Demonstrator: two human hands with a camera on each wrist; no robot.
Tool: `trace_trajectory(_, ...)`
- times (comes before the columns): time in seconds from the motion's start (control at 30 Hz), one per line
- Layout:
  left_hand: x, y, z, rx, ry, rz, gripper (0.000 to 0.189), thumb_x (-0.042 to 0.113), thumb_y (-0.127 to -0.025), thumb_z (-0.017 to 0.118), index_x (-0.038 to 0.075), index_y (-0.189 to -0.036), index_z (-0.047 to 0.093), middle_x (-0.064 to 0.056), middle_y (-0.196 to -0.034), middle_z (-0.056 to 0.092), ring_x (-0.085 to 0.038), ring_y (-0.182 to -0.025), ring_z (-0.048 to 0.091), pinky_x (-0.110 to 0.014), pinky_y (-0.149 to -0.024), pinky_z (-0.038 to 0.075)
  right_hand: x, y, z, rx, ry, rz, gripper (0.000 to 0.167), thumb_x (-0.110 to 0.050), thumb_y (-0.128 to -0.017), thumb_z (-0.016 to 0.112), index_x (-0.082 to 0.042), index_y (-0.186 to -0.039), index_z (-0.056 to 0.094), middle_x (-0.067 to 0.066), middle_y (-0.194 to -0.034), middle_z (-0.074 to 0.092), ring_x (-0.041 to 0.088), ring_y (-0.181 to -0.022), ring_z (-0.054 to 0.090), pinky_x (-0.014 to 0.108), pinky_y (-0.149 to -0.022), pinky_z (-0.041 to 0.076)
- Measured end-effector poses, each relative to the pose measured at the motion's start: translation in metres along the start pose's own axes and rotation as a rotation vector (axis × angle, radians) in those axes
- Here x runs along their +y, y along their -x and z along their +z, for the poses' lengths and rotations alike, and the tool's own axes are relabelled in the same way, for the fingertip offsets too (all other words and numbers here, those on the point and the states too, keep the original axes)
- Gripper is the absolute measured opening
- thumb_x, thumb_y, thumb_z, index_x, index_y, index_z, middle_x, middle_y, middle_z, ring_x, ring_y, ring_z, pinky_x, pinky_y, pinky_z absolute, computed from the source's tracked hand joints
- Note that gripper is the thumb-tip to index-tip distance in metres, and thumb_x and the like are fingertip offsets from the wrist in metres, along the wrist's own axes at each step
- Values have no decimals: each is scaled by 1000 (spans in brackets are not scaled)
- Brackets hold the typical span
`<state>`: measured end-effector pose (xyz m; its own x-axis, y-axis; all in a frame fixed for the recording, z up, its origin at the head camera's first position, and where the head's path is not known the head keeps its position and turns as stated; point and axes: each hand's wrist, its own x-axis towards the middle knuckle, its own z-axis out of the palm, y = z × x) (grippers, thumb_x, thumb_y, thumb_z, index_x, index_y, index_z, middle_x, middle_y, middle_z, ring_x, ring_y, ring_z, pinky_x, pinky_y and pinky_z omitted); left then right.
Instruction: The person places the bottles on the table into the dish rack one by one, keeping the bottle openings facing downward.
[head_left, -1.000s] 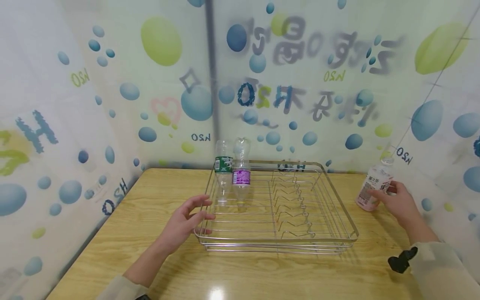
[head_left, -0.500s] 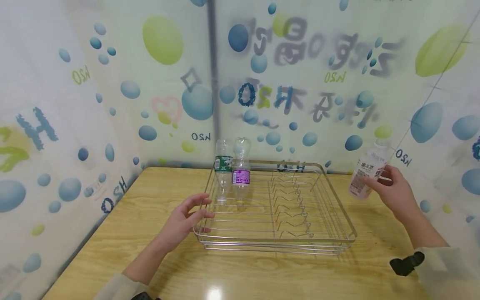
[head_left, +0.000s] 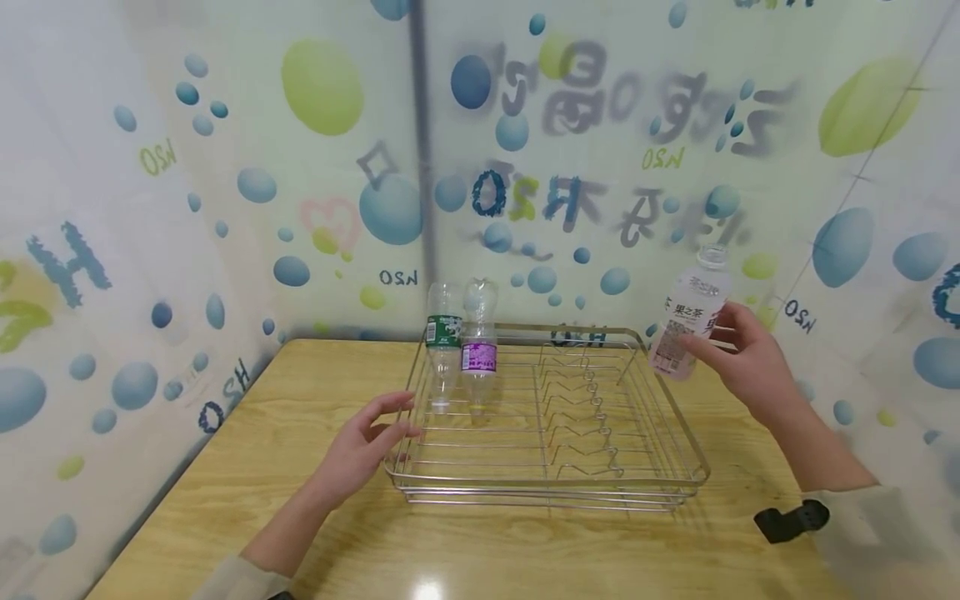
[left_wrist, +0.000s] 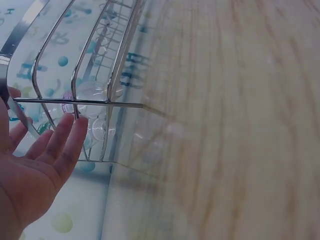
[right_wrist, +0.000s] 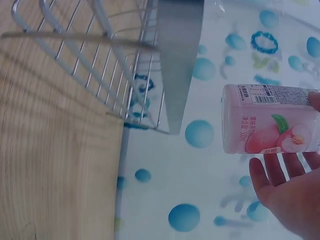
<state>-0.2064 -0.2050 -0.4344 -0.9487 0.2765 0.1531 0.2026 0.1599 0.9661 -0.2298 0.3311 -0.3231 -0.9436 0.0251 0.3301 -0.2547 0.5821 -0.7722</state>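
My right hand (head_left: 750,358) grips a plastic drink bottle (head_left: 686,321) with a pink and white label, thumb in front and fingers behind. It is tilted, neck up and leaning right, and raised off the table beside the rack's back right side. In the right wrist view the bottle's base (right_wrist: 232,120) faces the wire dish rack (right_wrist: 90,45). My left hand (head_left: 367,437) rests at the left rim of the rack (head_left: 555,482), its fingers (left_wrist: 62,145) loosely extended against the side wires. Inside the rack, a green-labelled clear bottle (head_left: 446,332) and a purple-labelled one (head_left: 479,357) stand upside down.
The rack stands on a wood-grain table (head_left: 480,550). A row of bent wire dividers (head_left: 585,408) runs along its right half. Behind and at both sides hangs a pale curtain (head_left: 645,167) with blue and green dots.
My right hand has lifted the pink bottle from the table at the right and moved it up and left to the rack's edge. My left hand has stayed at the left rim.
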Motion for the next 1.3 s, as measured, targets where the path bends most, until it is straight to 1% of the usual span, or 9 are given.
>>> trace_trajectory(0.1, 4, 1, -2, 52, -55, -4, 50, 22, -114, 63, 5, -159, 50, -23, -164, 49, -26, -128, 72, -28, -95, 65, -11, 3, 8, -29, -4, -23, 72, -36, -108, 72, -11, -167, 38, -1, -139, 54, 10, -120, 58, 8, -85, 52)
trace_trajectory(0.2, 10, 2, -5, 117, -112, -6, 49, 24, -113, 65, 6, -157, 55, -18, -163, 54, -19, -129, 69, -22, -99, 61, -21, 5, 16, -66, -8, -42, 71, -34, -108, 72, -13, -167, 38, 10, -144, 55, 25, -128, 61, 8, -87, 53)
trace_trajectory(0.37, 24, 1, -6, 179, -125, 31, 45, 23, -112, 66, 8, -154, 58, -13, -158, 59, -12, -130, 66, -14, -102, 56, -36, 8, 28, -123, -27, -54, 72, -33, -107, 74, -15, -167, 38, 18, -146, 57, 43, -134, 62, 9, -90, 52)
trace_trajectory(0.47, 34, -2, -2, 190, -114, 57, 45, 24, -111, 68, 12, -153, 59, -10, -154, 62, -16, -132, 68, -14, -102, 56, -42, 8, 35, -162, -42, -60, 73, -30, -107, 74, -16, -168, 37, 18, -148, 58, 44, -135, 63, 19, -97, 56)
trace_trajectory(0.57, 46, -8, 6, 192, -93, 110, 44, 22, -110, 70, 10, -151, 60, -9, -151, 65, -11, -127, 69, -15, -101, 58, -51, 10, 42, -196, -48, -74, 72, -26, -107, 74, -15, -168, 37, 18, -147, 58, 43, -132, 64, 33, -100, 58)
trace_trajectory(0.7, 59, -17, 21, 136, -36, 193, 44, 11, -108, 70, 2, -150, 59, -14, -152, 63, -5, -122, 69, -18, -102, 59, -62, 12, 52, -234, -53, -95, 70, -24, -106, 75, -13, -166, 40, 19, -145, 59, 39, -126, 65, 39, -99, 58)
trace_trajectory(0.87, 72, -32, 43, 12, 16, 240, 47, 8, -105, 71, 2, -150, 58, -17, -154, 60, -25, -130, 69, -26, -100, 64, -67, 14, 63, -287, -50, -136, 67, -21, -105, 76, -12, -163, 43, 17, -144, 61, 37, -126, 64, 44, -103, 57)
trace_trajectory(1.07, 87, -45, 66, -107, 68, 230, 51, 11, -104, 74, 13, -152, 57, -13, -155, 59, -41, -140, 63, -31, -101, 65, -71, 18, 74, -328, -22, -203, 67, -20, -103, 80, -12, -161, 47, 12, -143, 64, 32, -126, 64, 47, -106, 57)
trace_trajectory(1.3, 102, -59, 88, -169, 75, 214, 64, 11, -100, 80, 21, -157, 52, -8, -157, 58, -34, -141, 65, -42, -102, 66, -74, 21, 81, -387, 14, -261, 66, -22, -100, 83, -16, -158, 53, 10, -144, 59, 31, -122, 64, 47, -99, 58)
